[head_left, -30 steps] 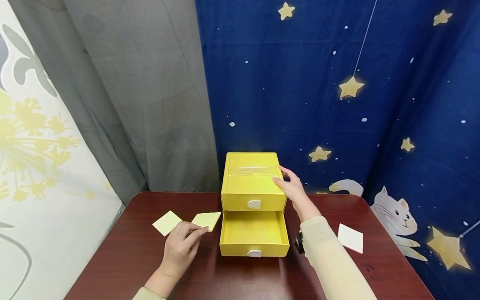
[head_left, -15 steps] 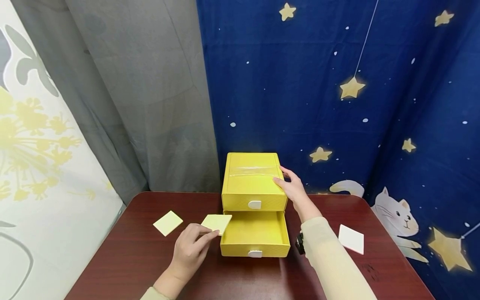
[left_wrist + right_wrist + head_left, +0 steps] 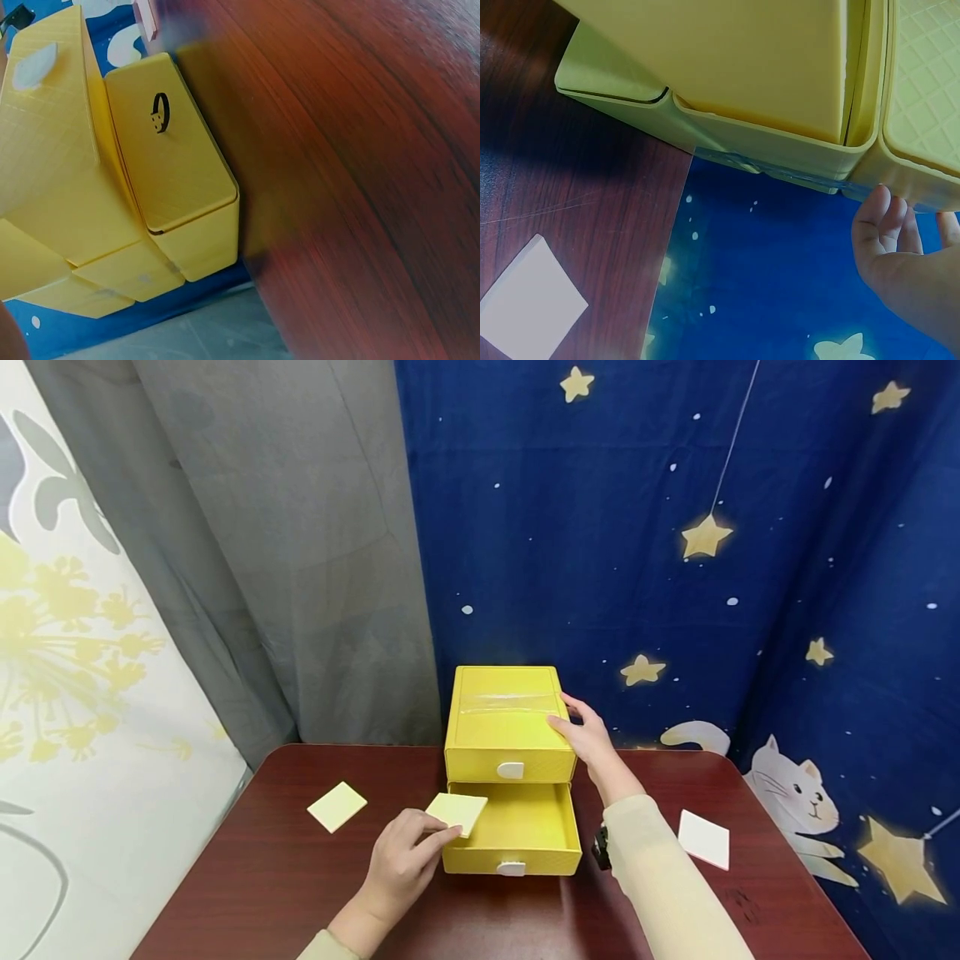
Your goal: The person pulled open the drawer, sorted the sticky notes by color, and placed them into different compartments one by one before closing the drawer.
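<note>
A yellow drawer cabinet (image 3: 510, 689) stands at the table's back, its top drawer (image 3: 480, 767) in and the drawer below (image 3: 558, 862) pulled out. My left hand (image 3: 401, 864) pinches a pale yellow sticky note pad (image 3: 459, 808) between thumb and fingers, over that open drawer's left side. The pad is outside the left wrist view, where only a sliver of hand (image 3: 9, 337) shows. My right hand (image 3: 588, 735) grips the cabinet's upper right edge, thumb on top and fingers at the side. In the left wrist view a lowest drawer (image 3: 176, 165) with a black loop handle appears.
Another pale yellow pad (image 3: 337, 807) lies on the dark red table (image 3: 285, 877) at left. A white pad (image 3: 703, 839) lies at right. Behind the cabinet hang a grey curtain (image 3: 315, 568) and a blue star-patterned curtain (image 3: 540, 527).
My left hand has carried the yellow sticky note pad rightward, from beside the cabinet to over the open drawer's left side. The right hand keeps its place on the cabinet.
</note>
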Tool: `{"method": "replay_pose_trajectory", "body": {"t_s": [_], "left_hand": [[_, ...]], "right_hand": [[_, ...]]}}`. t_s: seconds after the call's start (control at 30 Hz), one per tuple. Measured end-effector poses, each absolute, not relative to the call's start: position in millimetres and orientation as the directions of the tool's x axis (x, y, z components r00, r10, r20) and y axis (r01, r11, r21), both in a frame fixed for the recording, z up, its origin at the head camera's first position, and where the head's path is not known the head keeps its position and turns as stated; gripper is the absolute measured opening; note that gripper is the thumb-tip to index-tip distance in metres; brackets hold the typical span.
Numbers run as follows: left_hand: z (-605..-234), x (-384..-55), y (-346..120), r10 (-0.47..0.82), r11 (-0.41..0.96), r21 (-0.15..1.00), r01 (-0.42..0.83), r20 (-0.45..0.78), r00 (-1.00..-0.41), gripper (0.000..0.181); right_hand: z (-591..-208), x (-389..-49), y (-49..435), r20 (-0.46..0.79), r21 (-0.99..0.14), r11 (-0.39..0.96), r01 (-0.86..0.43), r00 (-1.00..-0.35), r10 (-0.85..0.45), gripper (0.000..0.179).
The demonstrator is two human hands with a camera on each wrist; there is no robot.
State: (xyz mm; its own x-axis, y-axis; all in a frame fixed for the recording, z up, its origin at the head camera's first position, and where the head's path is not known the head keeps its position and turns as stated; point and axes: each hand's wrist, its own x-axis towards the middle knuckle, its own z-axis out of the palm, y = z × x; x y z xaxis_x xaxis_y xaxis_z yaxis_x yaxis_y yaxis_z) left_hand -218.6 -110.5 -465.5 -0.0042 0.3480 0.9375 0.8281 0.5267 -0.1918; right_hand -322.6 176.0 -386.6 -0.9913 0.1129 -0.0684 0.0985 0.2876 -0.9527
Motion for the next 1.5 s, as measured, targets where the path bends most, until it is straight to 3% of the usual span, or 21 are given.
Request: {"method": "replay_pose_trajectory", "body": {"t_s": [0.37, 0.77, 1.27, 1.5], "left_hand": [[-466.3, -220.2, -99.8, 0.365, 0.512, -0.193, 0.837, 0.931, -0.008, 0.018], [-465.9, -223.5, -85.2, 0.364, 0.514, -0.168, 0.841, 0.931, -0.037, 0.028], [-467.7, -221.9, -77.3, 0.42, 0.534, -0.094, 0.84, 0.892, -0.167, 0.026], [-463.5, -221.5, -75.0, 0.442, 0.538, -0.065, 0.84, 0.871, -0.216, 0.037]], "right_hand": [[-387.1, -322.9, 176.5, -0.072, -0.953, 0.287, 0.101, -0.991, 0.112, 0.061], [-386.8, -322.7, 176.7, -0.068, -0.953, 0.287, 0.098, -0.991, 0.112, 0.061], [-387.5, -323.5, 175.8, -0.067, -0.958, 0.272, 0.094, -0.992, 0.108, 0.061], [-387.1, -322.9, 176.1, -0.068, -0.952, 0.291, 0.098, -0.991, 0.113, 0.061]]}}
